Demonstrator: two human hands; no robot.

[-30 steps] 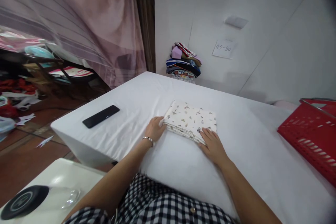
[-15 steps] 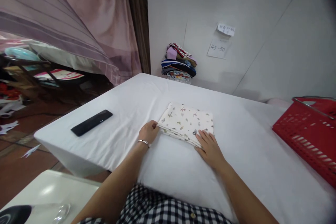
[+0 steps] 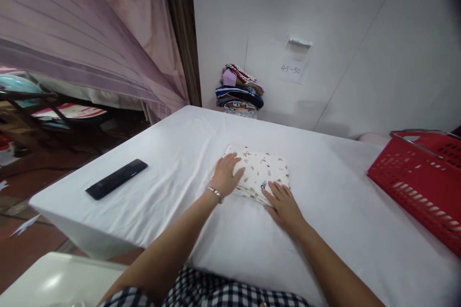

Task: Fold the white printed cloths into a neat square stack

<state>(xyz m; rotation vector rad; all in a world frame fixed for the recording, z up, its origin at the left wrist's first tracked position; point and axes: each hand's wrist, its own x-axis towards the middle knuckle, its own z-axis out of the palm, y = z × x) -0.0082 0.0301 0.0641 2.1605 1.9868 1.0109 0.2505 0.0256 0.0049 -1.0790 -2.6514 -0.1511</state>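
Observation:
A folded white cloth (image 3: 264, 165) printed with small leaf and flower shapes lies flat on the white-covered table (image 3: 324, 211), its layered edge facing me. My left hand (image 3: 226, 174) rests on the cloth's left side with the fingers spread; a bracelet circles that wrist. At the near right corner, my right hand (image 3: 284, 205) lies with its fingers stretched out over the cloth. Both palms face down, and neither hand grips anything.
To the left on the table lies a flat black object (image 3: 117, 179). A red plastic basket (image 3: 418, 172) stands at the right edge. Behind the table is a stack of folded clothes (image 3: 240, 90) against the wall. A white surface (image 3: 65, 278) sits low at left.
My left hand has let go of the cloth's left corner and moved right onto its top, fingers spread. My right hand stays at the near right corner. The view has shifted slightly.

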